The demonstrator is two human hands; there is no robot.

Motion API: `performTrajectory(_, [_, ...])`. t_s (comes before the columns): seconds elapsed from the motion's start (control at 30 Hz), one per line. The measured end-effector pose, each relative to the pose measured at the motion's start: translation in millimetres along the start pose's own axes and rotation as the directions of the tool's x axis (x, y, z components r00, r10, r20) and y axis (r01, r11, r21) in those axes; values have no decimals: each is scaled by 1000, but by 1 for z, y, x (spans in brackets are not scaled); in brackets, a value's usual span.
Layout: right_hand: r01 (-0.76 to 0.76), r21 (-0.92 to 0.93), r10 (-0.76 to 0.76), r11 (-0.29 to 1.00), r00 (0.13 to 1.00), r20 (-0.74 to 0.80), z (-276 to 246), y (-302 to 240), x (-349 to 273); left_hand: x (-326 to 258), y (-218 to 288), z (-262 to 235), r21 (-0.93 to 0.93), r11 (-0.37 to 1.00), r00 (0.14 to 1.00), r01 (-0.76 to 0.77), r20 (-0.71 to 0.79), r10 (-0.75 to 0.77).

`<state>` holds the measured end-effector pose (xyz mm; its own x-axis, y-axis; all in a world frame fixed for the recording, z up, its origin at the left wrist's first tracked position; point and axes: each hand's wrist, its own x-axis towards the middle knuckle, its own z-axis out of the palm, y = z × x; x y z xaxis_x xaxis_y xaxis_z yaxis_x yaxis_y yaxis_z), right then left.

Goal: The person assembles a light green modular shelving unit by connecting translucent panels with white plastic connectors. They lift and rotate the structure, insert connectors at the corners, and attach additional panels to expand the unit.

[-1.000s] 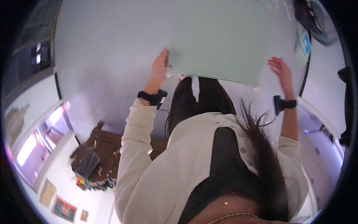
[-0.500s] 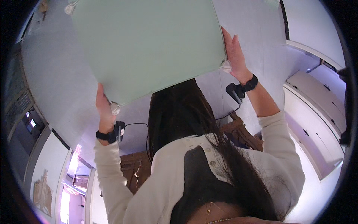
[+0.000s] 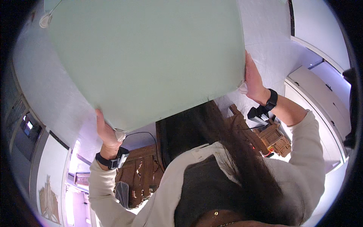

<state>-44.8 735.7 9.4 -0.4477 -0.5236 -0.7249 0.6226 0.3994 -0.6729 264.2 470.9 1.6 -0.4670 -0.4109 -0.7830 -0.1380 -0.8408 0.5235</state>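
A large, pale green, four-sided panel [image 3: 151,56] fills the upper middle of the view, slightly tilted, and its far edge runs out of the picture. Small whitish pieces [image 3: 120,135] sit at its visible corners. My left hand [image 3: 107,132] grips the left side by the near left corner, thumb side against the edge. On the opposite side, my right hand [image 3: 256,81] holds the edge just beyond the near right corner. Most fingers of both hands are hidden by the panel. Its underside cannot be seen.
Brown carved wooden furniture [image 3: 138,176] stands behind me, with another wooden piece [image 3: 274,138] at the right. A white cabinet [image 3: 321,102] is on the right. Black wrist straps with small devices [image 3: 261,113] and a cable are on my arms. Pale floor [image 3: 45,72] surrounds the panel.
The panel has come nearer and lower in the view, looking larger, with both hands still on its sides. My right hand has shifted right and down; my left hand has dropped. More wooden furniture shows.
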Motion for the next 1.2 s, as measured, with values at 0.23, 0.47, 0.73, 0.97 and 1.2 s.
performTrajectory(0.23, [257, -419, -224, 871, 966, 126, -18, 8, -3, 3, -15, -17, 86, 982, 973, -166, 175, 149])
performTrajectory(0.47, [-67, 86, 70, 994, 997, -30, -27, 30, 5, -4, -7, -6, -49, 994, 993, -101, 53, 103])
performTrajectory(0.73, [385, -306, -472, 871, 830, -297, -12, -1, -25, -25, -30, -10, -45, 886, 886, -462, -76, 458])
performTrajectory(0.97, [567, -602, -560, 562, 797, 226, 70, -21, -76, -17, -41, -5, 263, 691, 707, -674, -45, 706])
performTrajectory(1.2, [765, -615, -542, 192, 605, 583, 140, -4, -60, -18, -44, 1, 715, 486, 606, -503, -109, 788])
